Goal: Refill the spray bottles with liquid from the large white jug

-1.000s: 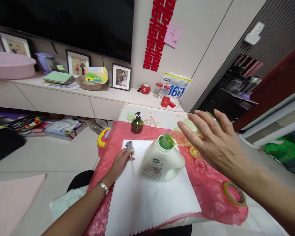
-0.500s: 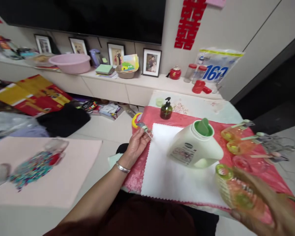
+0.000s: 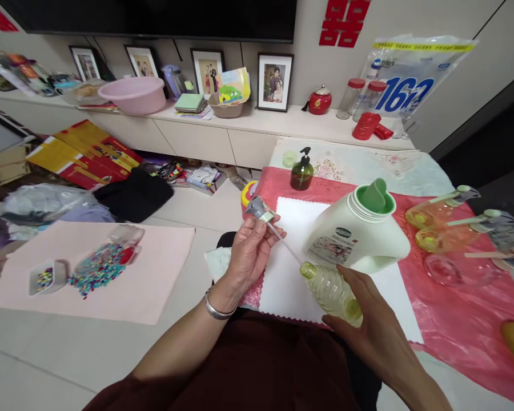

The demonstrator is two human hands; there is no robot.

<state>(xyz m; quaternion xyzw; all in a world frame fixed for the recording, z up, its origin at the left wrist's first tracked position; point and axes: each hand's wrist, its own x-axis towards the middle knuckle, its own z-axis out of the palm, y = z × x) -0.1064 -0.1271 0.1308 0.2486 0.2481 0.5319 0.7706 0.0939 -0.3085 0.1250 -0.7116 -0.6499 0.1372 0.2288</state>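
Observation:
My left hand (image 3: 253, 246) is closed on a grey spray trigger head (image 3: 261, 211), whose thin clear tube slants down to the right. My right hand (image 3: 379, 319) grips a clear yellow-green bottle (image 3: 330, 291), tilted with its open neck up and to the left. The tube's tip is at the bottle's mouth; whether it is inside I cannot tell. Just behind the bottle stands a large pale green detergent jug (image 3: 351, 231) with a green spout, on a white sheet (image 3: 278, 285). A dark green pump bottle (image 3: 302, 171) stands farther back.
Several clear coloured bottles with spray heads, such as an orange one (image 3: 458, 228), lie on the red plastic cover (image 3: 445, 319) at right. Colourful beads (image 3: 100, 268) lie on a pink mat (image 3: 163, 274) at left. A white cabinet (image 3: 197, 134) runs along the wall.
My right hand has brought the bottle leftward from the right side, up to the tube. The spray head stays in my left hand. The view has shifted slightly.

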